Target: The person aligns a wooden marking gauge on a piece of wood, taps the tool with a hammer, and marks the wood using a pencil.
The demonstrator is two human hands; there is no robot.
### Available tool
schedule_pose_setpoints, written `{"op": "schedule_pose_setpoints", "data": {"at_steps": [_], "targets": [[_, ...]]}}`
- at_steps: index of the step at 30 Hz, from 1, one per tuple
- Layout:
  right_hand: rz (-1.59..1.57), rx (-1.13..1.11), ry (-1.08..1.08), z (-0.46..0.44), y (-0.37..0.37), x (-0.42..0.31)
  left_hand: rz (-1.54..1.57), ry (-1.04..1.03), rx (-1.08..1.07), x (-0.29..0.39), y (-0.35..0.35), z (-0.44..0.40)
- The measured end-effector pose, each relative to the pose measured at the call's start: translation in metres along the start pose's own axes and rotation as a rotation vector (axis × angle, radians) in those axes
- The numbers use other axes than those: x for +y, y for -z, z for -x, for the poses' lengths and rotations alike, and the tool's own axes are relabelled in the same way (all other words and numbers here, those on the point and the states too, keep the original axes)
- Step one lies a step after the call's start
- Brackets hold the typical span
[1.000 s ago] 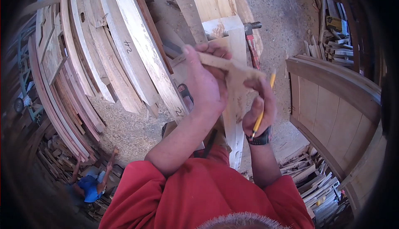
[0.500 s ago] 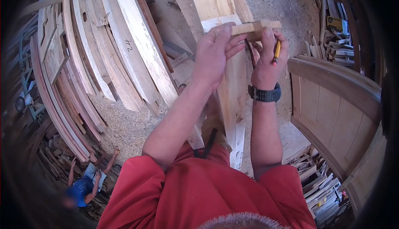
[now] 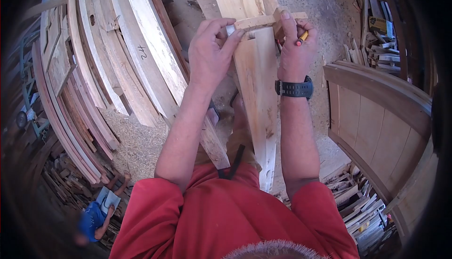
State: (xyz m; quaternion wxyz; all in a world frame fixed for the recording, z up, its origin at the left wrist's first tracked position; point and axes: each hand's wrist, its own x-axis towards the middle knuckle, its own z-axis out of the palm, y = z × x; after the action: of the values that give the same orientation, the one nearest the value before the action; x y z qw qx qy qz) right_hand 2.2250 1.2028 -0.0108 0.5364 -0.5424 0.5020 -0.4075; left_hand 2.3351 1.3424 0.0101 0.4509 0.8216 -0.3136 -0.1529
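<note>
A wooden marking gauge (image 3: 256, 22), a light beam with a block crossing it, lies across the pale wooden board (image 3: 256, 73) below my hands. My left hand (image 3: 208, 54) pinches the beam's left end between thumb and fingers. At the block, my right hand (image 3: 296, 56) grips the gauge, its thumb against the block's face. A yellow pencil (image 3: 302, 38) with a red end is also tucked in the right hand's fingers. A mortise-like dark slot (image 3: 252, 36) shows in the board just under the beam. Some right fingertips are hidden behind the block.
Long rough planks (image 3: 136, 47) lean in rows on the left. A panelled wooden frame (image 3: 376, 122) stands at the right, with stacked offcuts (image 3: 362, 216) below it. Another person in a blue shirt (image 3: 92, 219) is at the lower left. Shavings (image 3: 134, 139) cover the floor.
Both hands have lowered the gauge from above the board onto it, shifting slightly left. My left hand has moved outward to the beam's end.
</note>
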Motion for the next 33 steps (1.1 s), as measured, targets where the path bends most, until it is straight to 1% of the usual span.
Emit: {"op": "schedule_pose_setpoints", "data": {"at_steps": [2,4,5,7,8,10,12,14,16,17,19,23,26,28,31,33], "targets": [[0.059,0.001,0.03,-0.004,0.001,0.008,0.168,-0.003,0.005,-0.015,-0.006,0.0],[0.227,-0.018,0.098,-0.004,0.002,0.008,0.193,-0.01,-0.001,-0.016,-0.007,-0.003],[0.232,-0.017,0.097,-0.003,0.003,0.007,0.216,-0.019,-0.007,-0.016,-0.008,-0.004],[0.15,-0.078,0.0,-0.002,-0.001,-0.005,0.189,-0.017,-0.029,-0.014,-0.008,-0.008],[0.152,-0.078,0.0,-0.004,0.001,-0.006,0.159,-0.016,-0.055,-0.012,-0.007,-0.009],[0.023,-0.164,-0.147,-0.013,0.006,-0.008,0.197,-0.007,-0.05,-0.014,-0.009,-0.01],[-0.004,-0.185,-0.153,-0.015,0.006,-0.007,0.231,0.005,-0.044,-0.017,-0.009,-0.011],[-0.028,-0.205,-0.16,-0.014,0.006,-0.007,0.249,0.015,-0.083,-0.019,-0.009,-0.012],[0.263,-0.21,0.042,-0.014,0.006,-0.008,0.247,0.007,-0.071,-0.021,-0.012,-0.012],[0.262,-0.21,0.041,-0.015,0.006,-0.005,0.242,-0.001,-0.058,-0.023,-0.013,-0.013],[0.264,-0.176,0.133,-0.016,0.003,0.003,0.234,0.015,-0.065,-0.017,-0.009,-0.012],[0.234,-0.203,0.09,-0.02,0.006,0.001,0.228,0.055,-0.111,-0.016,-0.005,-0.015],[0.223,-0.221,0.066,-0.025,0.008,0.007,0.234,0.029,-0.111,-0.017,-0.004,-0.017],[0.117,-0.26,0.009,-0.027,0.01,0.01,0.231,0.035,-0.116,-0.018,-0.003,-0.017],[0.157,-0.251,0.072,-0.024,0.014,0.012,0.229,0.04,-0.113,-0.019,-0.004,-0.016],[0.157,-0.241,0.074,-0.021,0.014,0.012,0.229,0.036,-0.107,-0.018,-0.004,-0.015]]}}
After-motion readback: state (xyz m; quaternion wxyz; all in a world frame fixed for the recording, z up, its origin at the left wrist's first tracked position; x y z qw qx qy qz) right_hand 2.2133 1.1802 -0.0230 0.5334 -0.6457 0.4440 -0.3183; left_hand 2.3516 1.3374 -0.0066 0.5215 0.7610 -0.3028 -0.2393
